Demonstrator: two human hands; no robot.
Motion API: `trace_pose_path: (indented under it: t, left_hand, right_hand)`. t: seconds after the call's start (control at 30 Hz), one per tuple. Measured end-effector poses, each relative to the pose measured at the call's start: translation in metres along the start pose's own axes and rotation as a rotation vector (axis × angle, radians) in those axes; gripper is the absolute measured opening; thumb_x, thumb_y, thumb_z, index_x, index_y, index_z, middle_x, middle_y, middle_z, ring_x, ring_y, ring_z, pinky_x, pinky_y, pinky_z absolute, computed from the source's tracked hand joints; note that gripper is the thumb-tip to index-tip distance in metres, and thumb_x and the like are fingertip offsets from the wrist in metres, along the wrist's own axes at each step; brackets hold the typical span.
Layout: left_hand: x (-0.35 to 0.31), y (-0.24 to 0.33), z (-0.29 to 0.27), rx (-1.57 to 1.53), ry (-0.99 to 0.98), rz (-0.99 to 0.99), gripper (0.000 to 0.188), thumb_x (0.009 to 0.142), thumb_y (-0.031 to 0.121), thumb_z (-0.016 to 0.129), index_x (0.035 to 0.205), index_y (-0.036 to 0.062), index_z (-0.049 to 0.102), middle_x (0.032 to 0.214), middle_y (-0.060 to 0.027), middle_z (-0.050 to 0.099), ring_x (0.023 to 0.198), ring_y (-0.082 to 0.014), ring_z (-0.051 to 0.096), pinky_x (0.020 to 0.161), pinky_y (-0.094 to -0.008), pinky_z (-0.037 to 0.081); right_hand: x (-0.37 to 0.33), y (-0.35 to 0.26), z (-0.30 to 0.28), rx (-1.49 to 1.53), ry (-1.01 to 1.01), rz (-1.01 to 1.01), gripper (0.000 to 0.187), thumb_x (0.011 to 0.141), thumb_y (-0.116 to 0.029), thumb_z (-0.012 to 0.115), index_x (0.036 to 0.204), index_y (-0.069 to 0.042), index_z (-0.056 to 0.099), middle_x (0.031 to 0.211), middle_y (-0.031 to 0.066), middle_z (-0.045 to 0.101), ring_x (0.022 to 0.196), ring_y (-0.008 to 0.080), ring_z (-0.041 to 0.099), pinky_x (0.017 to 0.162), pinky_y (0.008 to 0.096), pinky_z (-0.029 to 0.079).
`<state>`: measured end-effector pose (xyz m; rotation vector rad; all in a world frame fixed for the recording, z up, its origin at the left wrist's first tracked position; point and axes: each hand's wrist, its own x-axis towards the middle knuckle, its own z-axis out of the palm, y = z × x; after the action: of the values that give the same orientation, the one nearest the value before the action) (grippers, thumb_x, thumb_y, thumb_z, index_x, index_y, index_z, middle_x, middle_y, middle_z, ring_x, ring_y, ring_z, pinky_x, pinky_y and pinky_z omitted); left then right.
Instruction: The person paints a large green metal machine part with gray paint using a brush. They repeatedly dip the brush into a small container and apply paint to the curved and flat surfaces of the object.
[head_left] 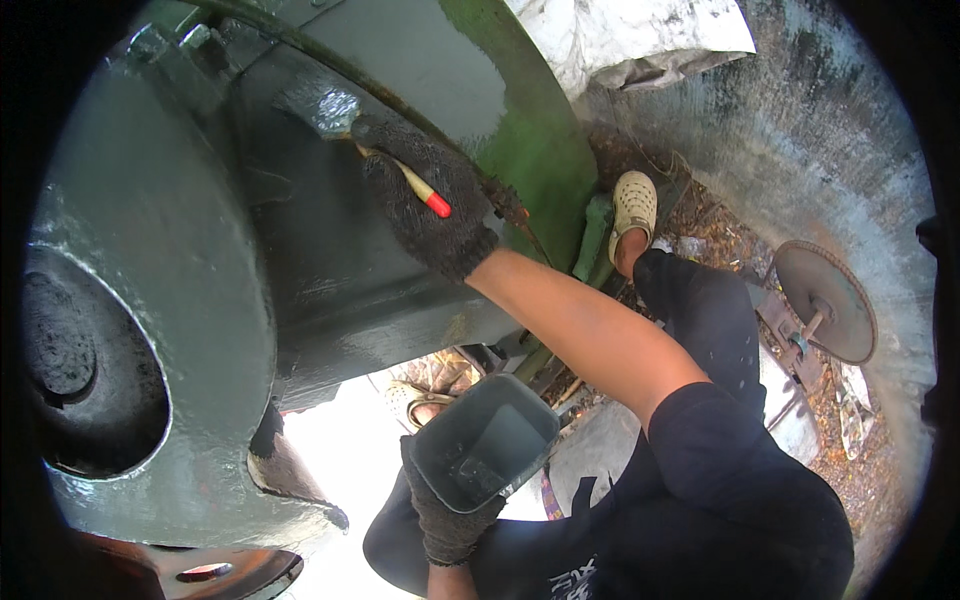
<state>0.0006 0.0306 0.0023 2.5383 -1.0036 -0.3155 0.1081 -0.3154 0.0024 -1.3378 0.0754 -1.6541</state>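
Note:
In a dark knitted glove, my right hand [445, 235] is closed around a paintbrush. The brush's wooden handle [414, 182] ends in a red tip, and its bristles are largely hidden beside my fingers. The brush head is at a dark grey-green metal panel [330, 250], wet and shiny where it catches the light. Below, my gloved left hand [448, 525] grips a rectangular plastic tub [490, 440] from beneath and the side. Dark grey-green paint lies in the tub. Further right on the curved body, a brighter green area [545, 150] borders the grey coat.
A curved painted body with a round recess [95, 360] fills the left. A hose [330, 65] crosses the panel. White sheeting [640, 40] hangs at the top. A round metal disc [825, 300] stands at right over litter-strewn ground. My feet wear beige clogs [634, 212].

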Motion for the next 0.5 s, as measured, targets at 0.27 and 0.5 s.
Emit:
trace_pose_path:
  t: [0.27,0.5]
  left_hand:
    - [-0.004,-0.005,-0.002,0.064,0.009,0.128,0.102,0.066,0.033,0.095,0.152,0.0031,0.048,0.144,-0.0206,0.059,0.134,-0.042,0.06,0.117,-0.0511,0.045]
    - [-0.005,-0.001,-0.003,-0.197,0.024,0.037,0.109,0.067,0.034,0.096,0.156,0.0022,0.043,0.142,-0.0202,0.061,0.127,-0.0415,0.065,0.11,-0.0498,0.052]
  right_hand:
    - [-0.127,0.028,-0.07,-0.049,0.025,0.57,0.026,0.108,-0.014,0.064,0.129,0.0,0.071,0.119,0.0142,0.077,0.104,0.0251,0.073,0.093,0.0384,0.057]
    - [-0.083,-0.024,-0.064,-0.449,-0.086,0.446,0.025,0.106,-0.019,0.065,0.123,-0.002,0.072,0.111,0.0236,0.074,0.102,0.0398,0.073,0.091,0.0443,0.057]
